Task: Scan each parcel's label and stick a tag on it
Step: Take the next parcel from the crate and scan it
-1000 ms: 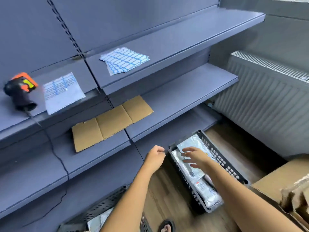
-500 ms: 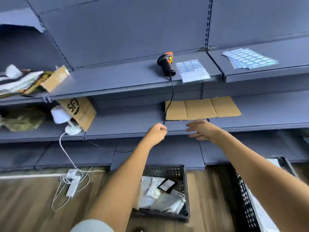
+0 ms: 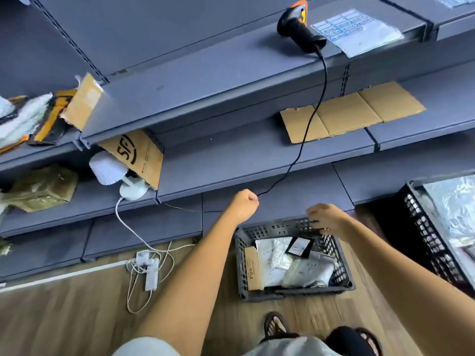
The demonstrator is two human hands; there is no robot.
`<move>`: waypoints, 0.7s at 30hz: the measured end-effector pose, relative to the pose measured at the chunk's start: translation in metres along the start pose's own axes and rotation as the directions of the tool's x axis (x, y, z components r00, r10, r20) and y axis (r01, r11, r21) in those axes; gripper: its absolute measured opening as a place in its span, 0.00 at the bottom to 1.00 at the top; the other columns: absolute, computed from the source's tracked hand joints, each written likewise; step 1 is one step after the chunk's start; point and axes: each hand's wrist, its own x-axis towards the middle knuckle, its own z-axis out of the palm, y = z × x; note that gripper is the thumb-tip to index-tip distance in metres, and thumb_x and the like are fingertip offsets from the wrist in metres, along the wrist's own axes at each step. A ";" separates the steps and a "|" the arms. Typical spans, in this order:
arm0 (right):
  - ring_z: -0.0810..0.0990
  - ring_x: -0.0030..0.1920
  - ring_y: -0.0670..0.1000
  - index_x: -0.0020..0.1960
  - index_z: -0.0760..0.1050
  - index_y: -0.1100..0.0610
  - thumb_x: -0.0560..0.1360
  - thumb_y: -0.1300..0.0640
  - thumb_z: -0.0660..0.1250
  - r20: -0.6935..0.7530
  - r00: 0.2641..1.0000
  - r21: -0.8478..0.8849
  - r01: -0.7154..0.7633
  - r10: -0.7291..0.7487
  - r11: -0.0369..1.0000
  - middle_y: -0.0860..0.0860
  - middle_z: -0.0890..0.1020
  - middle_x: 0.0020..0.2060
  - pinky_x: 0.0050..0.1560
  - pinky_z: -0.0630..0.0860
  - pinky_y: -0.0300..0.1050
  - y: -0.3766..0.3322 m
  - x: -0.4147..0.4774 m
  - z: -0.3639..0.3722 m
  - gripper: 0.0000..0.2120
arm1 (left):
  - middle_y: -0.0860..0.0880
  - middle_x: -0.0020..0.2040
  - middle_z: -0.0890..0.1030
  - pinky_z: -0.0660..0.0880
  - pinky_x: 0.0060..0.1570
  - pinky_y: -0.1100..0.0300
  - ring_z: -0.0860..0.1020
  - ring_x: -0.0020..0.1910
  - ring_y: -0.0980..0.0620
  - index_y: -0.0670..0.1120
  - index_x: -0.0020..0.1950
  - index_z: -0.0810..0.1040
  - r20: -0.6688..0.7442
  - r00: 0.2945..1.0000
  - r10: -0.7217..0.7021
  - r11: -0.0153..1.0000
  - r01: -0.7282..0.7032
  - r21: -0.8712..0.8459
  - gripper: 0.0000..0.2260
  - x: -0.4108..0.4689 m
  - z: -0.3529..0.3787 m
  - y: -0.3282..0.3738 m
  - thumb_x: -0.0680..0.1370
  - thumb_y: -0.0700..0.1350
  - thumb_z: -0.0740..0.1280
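Observation:
A grey crate [image 3: 290,225] stands on the wooden floor below the shelves. It holds a silver bag parcel [image 3: 273,260], a small black pouch with a white label [image 3: 299,246], a brown box [image 3: 253,268] and a grey bag [image 3: 308,273]. My right hand [image 3: 327,218] hovers at the crate's far rim with its fingers bent downward, blurred, holding nothing I can see. My left hand [image 3: 244,204] is a fist in front of the low shelf, beside the scanner's black cable. The orange-black scanner [image 3: 300,29] lies on the upper shelf next to a tag sheet [image 3: 357,29].
A black crate [image 3: 431,240] with a silver parcel [image 3: 452,201] stands at the right. A flat cardboard sheet [image 3: 352,111] lies on the middle shelf. At left are a white lamp [image 3: 110,173], a printed carton [image 3: 138,155] and a power strip with cords [image 3: 149,271]. My sandalled feet [image 3: 276,327] are near the crate.
My view swung from the black crate at the right to the grey crate. My right hand left the black crate's parcels and dropped to the grey crate's rim. The left fist stayed closed.

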 end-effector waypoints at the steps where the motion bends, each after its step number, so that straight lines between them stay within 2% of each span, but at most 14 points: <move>1: 0.76 0.52 0.58 0.64 0.72 0.66 0.77 0.66 0.61 -0.024 0.999 -0.001 -0.029 0.029 1.000 0.65 0.75 0.63 0.35 0.68 0.39 0.012 0.002 0.000 0.16 | 0.44 0.39 0.68 0.62 0.38 0.60 0.66 0.40 0.50 0.49 0.44 0.69 0.010 1.000 -0.003 1.000 0.003 -0.010 0.08 0.003 0.004 -0.002 0.77 0.36 0.57; 2: 0.73 0.49 0.56 0.64 0.71 0.68 0.77 0.66 0.60 -0.043 0.998 -0.011 -0.053 0.053 0.999 0.66 0.75 0.62 0.34 0.67 0.39 0.023 0.004 -0.001 0.16 | 0.45 0.38 0.71 0.65 0.40 0.60 0.69 0.40 0.48 0.49 0.47 0.72 0.019 1.000 -0.005 1.000 0.005 -0.028 0.08 0.007 0.009 -0.003 0.77 0.37 0.57; 4: 0.71 0.44 0.54 0.63 0.71 0.70 0.78 0.66 0.59 -0.069 0.993 -0.031 -0.096 0.093 0.995 0.66 0.77 0.56 0.33 0.63 0.40 0.044 0.009 -0.004 0.15 | 0.47 0.45 0.78 0.69 0.44 0.59 0.75 0.46 0.47 0.49 0.52 0.73 0.037 0.999 0.002 0.999 0.000 -0.046 0.08 0.016 0.022 -0.006 0.77 0.40 0.58; 5: 0.70 0.42 0.53 0.62 0.73 0.69 0.79 0.65 0.60 -0.080 0.989 -0.033 -0.127 0.124 0.991 0.63 0.76 0.51 0.33 0.62 0.40 0.054 0.010 -0.005 0.14 | 0.46 0.50 0.79 0.71 0.46 0.58 0.76 0.48 0.46 0.49 0.53 0.74 0.040 0.999 0.003 0.999 -0.001 -0.050 0.08 0.021 0.030 -0.009 0.77 0.40 0.58; 7: 0.70 0.42 0.53 0.60 0.74 0.62 0.80 0.61 0.60 -0.072 0.978 -0.036 -0.200 0.197 0.979 0.58 0.73 0.48 0.35 0.62 0.40 0.075 0.015 -0.004 0.11 | 0.46 0.55 0.79 0.74 0.49 0.56 0.77 0.52 0.45 0.49 0.56 0.74 0.050 0.999 -0.007 0.999 0.008 -0.031 0.10 0.030 0.049 -0.013 0.77 0.41 0.58; 9: 0.70 0.42 0.52 0.60 0.73 0.62 0.80 0.60 0.59 -0.078 0.970 -0.040 -0.236 0.232 0.971 0.58 0.74 0.50 0.35 0.61 0.39 0.095 0.026 -0.001 0.11 | 0.48 0.57 0.78 0.73 0.48 0.58 0.77 0.54 0.46 0.48 0.59 0.74 0.065 0.998 -0.012 1.000 0.012 0.004 0.13 0.038 0.070 -0.020 0.78 0.41 0.57; 11: 0.68 0.45 0.52 0.62 0.72 0.67 0.80 0.62 0.57 -0.092 0.966 -0.062 -0.247 0.241 0.967 0.64 0.76 0.56 0.34 0.60 0.40 0.114 0.041 0.001 0.14 | 0.49 0.57 0.77 0.72 0.46 0.58 0.76 0.53 0.48 0.48 0.61 0.74 0.080 0.997 0.011 0.999 -0.015 0.045 0.13 0.047 0.089 -0.026 0.78 0.41 0.57; 13: 0.67 0.48 0.53 0.64 0.71 0.69 0.80 0.63 0.57 -0.104 0.960 -0.066 -0.267 0.260 0.961 0.65 0.75 0.59 0.35 0.60 0.43 0.133 0.058 0.005 0.16 | 0.49 0.57 0.77 0.73 0.50 0.56 0.76 0.51 0.49 0.48 0.60 0.74 0.091 0.995 0.047 0.997 -0.051 0.049 0.13 0.060 0.110 -0.037 0.78 0.42 0.57; 15: 0.71 0.53 0.57 0.65 0.70 0.69 0.80 0.63 0.58 -0.115 0.961 -0.053 -0.259 0.252 0.964 0.65 0.73 0.63 0.40 0.64 0.43 0.156 0.080 0.011 0.16 | 0.49 0.54 0.78 0.74 0.49 0.56 0.76 0.48 0.49 0.48 0.58 0.74 0.101 0.993 0.059 0.997 -0.062 0.034 0.12 0.074 0.135 -0.053 0.77 0.41 0.57; 17: 0.72 0.63 0.61 0.65 0.71 0.68 0.79 0.63 0.60 -0.123 0.959 -0.015 -0.260 0.256 0.966 0.64 0.72 0.65 0.53 0.70 0.47 0.182 0.111 0.021 0.16 | 0.50 0.52 0.77 0.74 0.49 0.55 0.77 0.49 0.48 0.48 0.57 0.74 0.103 0.992 0.072 0.997 -0.075 0.021 0.12 0.092 0.158 -0.071 0.77 0.41 0.57; 18: 0.71 0.65 0.62 0.65 0.71 0.68 0.79 0.63 0.61 -0.127 0.955 0.000 -0.272 0.269 0.962 0.64 0.72 0.65 0.59 0.70 0.49 0.197 0.128 0.027 0.16 | 0.50 0.51 0.77 0.74 0.50 0.55 0.77 0.50 0.47 0.48 0.57 0.74 0.103 0.992 0.078 0.997 -0.080 0.018 0.11 0.103 0.170 -0.082 0.77 0.41 0.58; 21: 0.72 0.65 0.62 0.62 0.73 0.71 0.77 0.65 0.63 -0.133 0.955 -0.013 -0.271 0.267 0.963 0.66 0.74 0.63 0.64 0.67 0.53 0.243 0.180 0.045 0.15 | 0.52 0.49 0.75 0.74 0.48 0.56 0.77 0.48 0.47 0.49 0.56 0.74 0.114 0.990 0.084 0.996 -0.085 0.007 0.10 0.136 0.210 -0.118 0.77 0.41 0.58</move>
